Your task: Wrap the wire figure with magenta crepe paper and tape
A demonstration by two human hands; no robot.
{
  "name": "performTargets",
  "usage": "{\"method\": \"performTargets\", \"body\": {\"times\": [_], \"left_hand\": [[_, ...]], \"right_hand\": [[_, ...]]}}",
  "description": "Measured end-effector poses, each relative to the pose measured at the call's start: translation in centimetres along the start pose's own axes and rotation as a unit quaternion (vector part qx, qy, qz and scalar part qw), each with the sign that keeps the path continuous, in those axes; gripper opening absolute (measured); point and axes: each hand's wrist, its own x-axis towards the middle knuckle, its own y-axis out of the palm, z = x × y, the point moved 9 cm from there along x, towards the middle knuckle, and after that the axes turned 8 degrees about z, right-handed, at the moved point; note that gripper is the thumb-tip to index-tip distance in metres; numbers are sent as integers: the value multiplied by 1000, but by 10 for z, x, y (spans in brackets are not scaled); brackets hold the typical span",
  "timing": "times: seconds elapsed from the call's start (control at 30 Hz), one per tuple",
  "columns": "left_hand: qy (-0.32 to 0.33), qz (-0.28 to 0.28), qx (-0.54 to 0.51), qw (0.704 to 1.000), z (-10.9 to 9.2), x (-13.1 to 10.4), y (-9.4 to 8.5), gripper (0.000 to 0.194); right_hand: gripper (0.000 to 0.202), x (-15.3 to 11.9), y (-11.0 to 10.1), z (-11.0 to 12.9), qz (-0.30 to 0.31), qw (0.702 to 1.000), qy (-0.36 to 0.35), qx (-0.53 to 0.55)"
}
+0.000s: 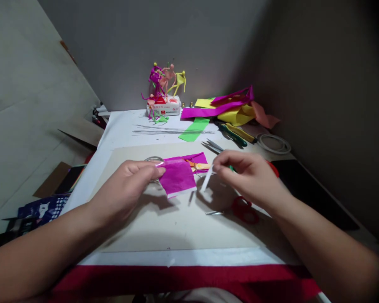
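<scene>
My left hand [131,183] pinches the left corner of a purple paper piece [177,177], which hangs over the beige board [139,235]. A white strip [207,179] slants down from the closed fingertips of my right hand [240,168], just right of the purple piece. Behind the held paper lie another purple piece [200,158] and an orange-and-yellow handled tool [201,166]. A wire coil [154,160] shows beside my left fingertips. Red-handled scissors [248,212] rest below my right hand.
Small wire-and-paper figures [167,80] stand on and around a white box [169,106] at the back. Colored paper strips [221,110], pliers [235,134], thin wires [164,131], scissor blades [212,146] and a white cable coil [274,144] lie behind the board. A black panel [312,191] is at right.
</scene>
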Motion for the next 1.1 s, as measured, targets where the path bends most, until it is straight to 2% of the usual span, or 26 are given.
{"method": "performTargets", "body": {"times": [0.07, 0.1, 0.2, 0.27, 0.33, 0.43, 0.53, 0.7, 0.83, 0.97, 1.03, 1.1], "left_hand": [[-4, -3, -40, 999, -2, 1, 1, 24], [-7, 0, -59, 998, -3, 1, 2, 23], [-6, 15, -85, 996, -5, 1, 5, 21], [-5, 31, -77, 997, -5, 2, 7, 19], [-3, 56, -66, 996, -6, 2, 11, 22], [-2, 101, -52, 994, -7, 3, 20, 25], [2, 118, -38, 992, -10, 3, 24, 26], [8, 108, -39, 993, -10, 4, 23, 25], [-4, 102, -36, 994, -6, 5, 21, 27], [-6, 108, -30, 994, -4, 6, 20, 26], [-11, 98, -37, 994, -4, 7, 17, 25], [-12, 80, -47, 996, -5, 8, 13, 23]], "right_hand": [[21, 1, 20, 4, 98, 993, -38, -56], [27, 1, 25, 5, 114, 987, -59, -99], [34, 4, 22, 2, 54, 961, -93, -255], [32, 10, 20, -9, 26, 940, -71, -333], [27, 16, 21, -22, 33, 926, -38, -373], [25, 22, 23, -32, 49, 926, -15, -374], [22, 23, 23, -33, 46, 936, -14, -350], [10, 19, 17, -33, 31, 951, -2, -308], [8, 17, 9, -38, 25, 970, 25, -241], [10, 18, 8, -42, 28, 971, 37, -236], [14, 17, 6, -36, 6, 966, 24, -256], [19, 13, 8, -21, -13, 959, -18, -284]]}}
